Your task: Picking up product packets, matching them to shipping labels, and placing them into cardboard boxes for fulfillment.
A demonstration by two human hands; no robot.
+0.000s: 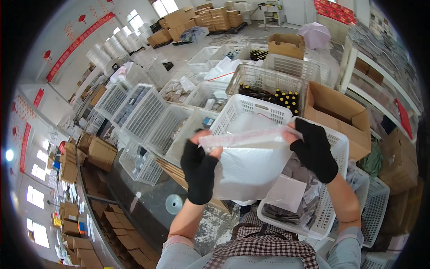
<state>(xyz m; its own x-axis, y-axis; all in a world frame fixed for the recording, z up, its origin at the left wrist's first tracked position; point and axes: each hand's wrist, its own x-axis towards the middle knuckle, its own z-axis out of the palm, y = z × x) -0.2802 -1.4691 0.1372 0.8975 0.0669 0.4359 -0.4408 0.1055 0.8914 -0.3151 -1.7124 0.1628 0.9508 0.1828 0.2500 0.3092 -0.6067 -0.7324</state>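
Observation:
A translucent white plastic bag hangs in front of me, with a pinkish strip along its upper edge. My left hand, in a black fingerless glove, pinches the strip's left end between thumb and fingers. At the other end, my right hand, gloved the same way, grips the upper right corner. The strip is stretched between both hands. Behind the bag stands a white plastic crate, partly hidden by it. Below my right hand, another white crate holds grey packets and a pale flat box.
Dark bottles with yellow caps fill a crate farther back. An open cardboard box stands at the right. Stacked white crates line the left, near a long bench with cardboard boxes. A white round object lies on the floor.

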